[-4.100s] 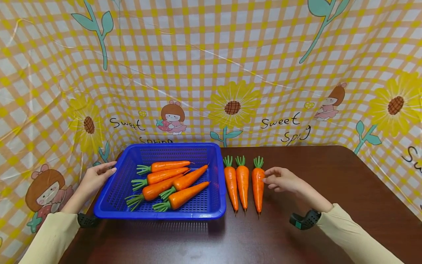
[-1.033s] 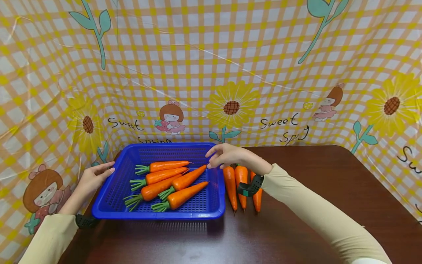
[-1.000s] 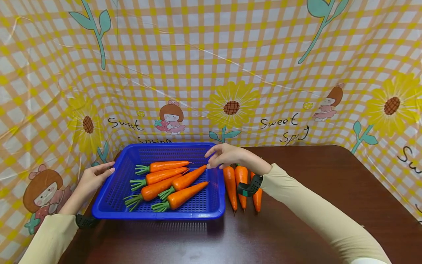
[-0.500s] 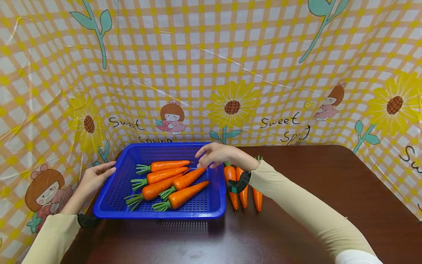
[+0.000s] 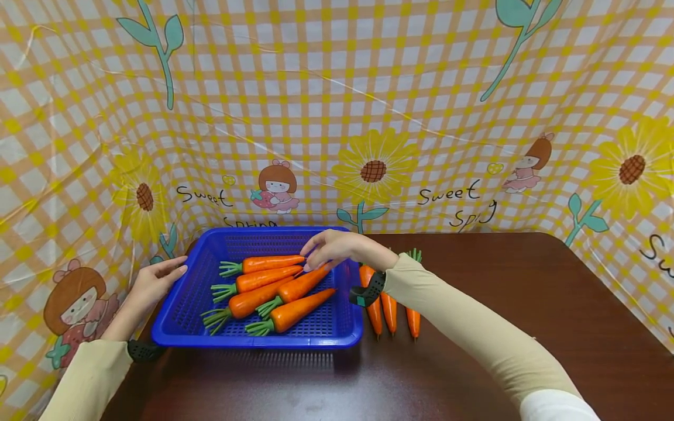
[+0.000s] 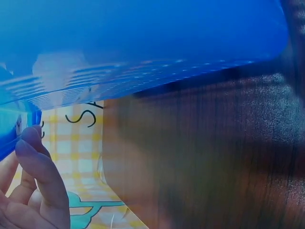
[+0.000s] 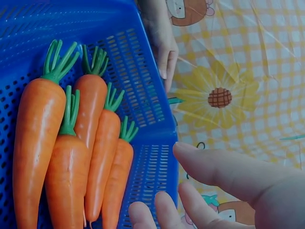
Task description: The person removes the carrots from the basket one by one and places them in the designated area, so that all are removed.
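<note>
A blue plastic basket [image 5: 258,341] holds several orange carrots [image 5: 295,311] with green stem stubs, lying slanted on its perforated floor. At the basket's left rim, my left hand [image 5: 155,280] touches the edge with its fingertips, fingers fairly straight. My right hand [image 5: 337,248] hovers over the basket's back right part, near the carrot tips, with nothing between its thumb and fingers. The right wrist view shows this right hand [image 7: 228,191] spread loosely, apart from the carrots [image 7: 38,143]. Three more carrots [image 5: 414,321] lie on the table right of the basket, partly hidden by my right arm.
The dark brown table [image 5: 500,280] extends right of the carrots and in front of the basket. Behind and at both sides hangs a checked cloth [image 5: 316,117] with sunflowers. My right sleeve [image 5: 463,316] crosses above the loose carrots.
My right hand has moved left, from beside the rightmost loose carrot to above the basket, and farther in during the last second. The left hand and the carrots stay put.
</note>
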The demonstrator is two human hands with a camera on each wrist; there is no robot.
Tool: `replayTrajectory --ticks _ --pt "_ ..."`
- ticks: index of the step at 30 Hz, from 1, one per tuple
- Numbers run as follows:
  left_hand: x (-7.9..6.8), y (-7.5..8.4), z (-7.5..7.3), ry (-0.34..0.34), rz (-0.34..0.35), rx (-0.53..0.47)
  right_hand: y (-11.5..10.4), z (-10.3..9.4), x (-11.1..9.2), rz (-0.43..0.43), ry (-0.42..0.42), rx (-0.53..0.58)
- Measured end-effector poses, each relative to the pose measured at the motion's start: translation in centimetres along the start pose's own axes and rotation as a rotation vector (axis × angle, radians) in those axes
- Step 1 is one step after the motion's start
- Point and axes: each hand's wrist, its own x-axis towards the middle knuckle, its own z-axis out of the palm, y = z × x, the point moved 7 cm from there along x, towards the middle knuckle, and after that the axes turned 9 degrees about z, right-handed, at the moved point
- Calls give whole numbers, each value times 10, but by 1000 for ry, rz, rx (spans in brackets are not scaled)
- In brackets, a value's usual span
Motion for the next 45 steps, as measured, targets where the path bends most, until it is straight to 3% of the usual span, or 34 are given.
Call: replayTrajectory --ticks 12,17,24,31,45 --pt "-3 -5 1 16 -36 -48 -6 18 12 18 -88 -54" --pt "-3 -6 0 17 -34 -48 -12 23 17 -4 -87 -96" --pt "-1 -7 -4 31 -13 -32 -17 40 26 -54 -134 -38" --pt "0 -10 -4 30 -13 -69 -22 50 32 -80 -143 -66" --pt "3 -4 3 3 3 -124 -14 60 49 -21 -196 -103"
